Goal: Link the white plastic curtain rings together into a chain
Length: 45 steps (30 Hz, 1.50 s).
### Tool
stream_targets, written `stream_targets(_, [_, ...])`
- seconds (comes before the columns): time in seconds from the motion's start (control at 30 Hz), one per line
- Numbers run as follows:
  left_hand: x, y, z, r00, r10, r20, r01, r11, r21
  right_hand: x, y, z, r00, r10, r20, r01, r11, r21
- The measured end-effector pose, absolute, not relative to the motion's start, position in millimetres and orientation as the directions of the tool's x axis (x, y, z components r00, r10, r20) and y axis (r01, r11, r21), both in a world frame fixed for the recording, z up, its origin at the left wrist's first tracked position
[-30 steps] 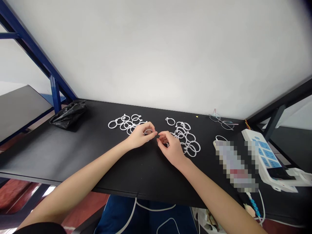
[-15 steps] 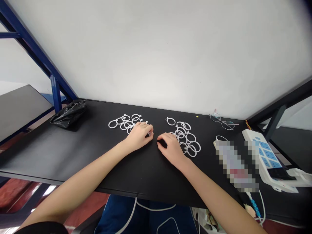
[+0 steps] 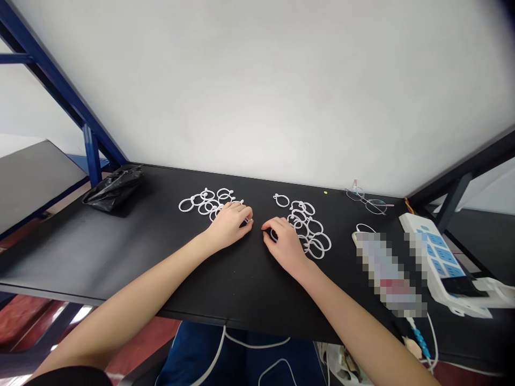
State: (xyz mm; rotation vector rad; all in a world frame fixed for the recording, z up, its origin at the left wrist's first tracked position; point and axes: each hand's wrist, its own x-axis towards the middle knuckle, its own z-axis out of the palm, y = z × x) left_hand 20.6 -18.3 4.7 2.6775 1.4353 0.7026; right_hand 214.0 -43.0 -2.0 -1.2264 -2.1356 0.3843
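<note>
Several white plastic rings, each with a small knob or eyelet, lie on a black table in two loose groups. My left hand [image 3: 230, 226] rests palm down over the near right edge of the left group of rings [image 3: 207, 202], covering part of it. Its fingers are curved, with a gap between thumb and forefinger. Beside the right group of rings [image 3: 308, 228] is my right hand [image 3: 285, 240], thumb and forefinger bent and apart. Part of one white ring [image 3: 273, 235] shows in that gap; whether the fingers touch it is unclear.
Eyeglasses [image 3: 367, 201] lie near the wall, with a blurred-out phone [image 3: 386, 276] on a cable below them. A white power strip [image 3: 436, 257] is at the right edge. A black plastic bag [image 3: 115, 188] sits at the far left.
My right hand has shifted slightly right, and part of a ring now shows between its thumb and forefinger. My left hand has hardly moved.
</note>
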Motion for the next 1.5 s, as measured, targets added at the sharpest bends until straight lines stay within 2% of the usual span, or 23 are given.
stream_targets(0.73, [20.9, -18.9, 4.6, 0.480, 0.796, 0.368, 0.777, -0.580, 0.243, 215.8, -43.3, 0.3, -0.348, 0.809, 0.473, 0.576, 0.583, -0.573])
stream_targets(1.5, [21.5, -19.5, 4.1, 0.483, 0.793, 0.372, 0.784, -0.581, 0.220, 213.4, -47.4, 6.4, -0.176, 0.667, 0.724, 0.428, 0.714, -0.554])
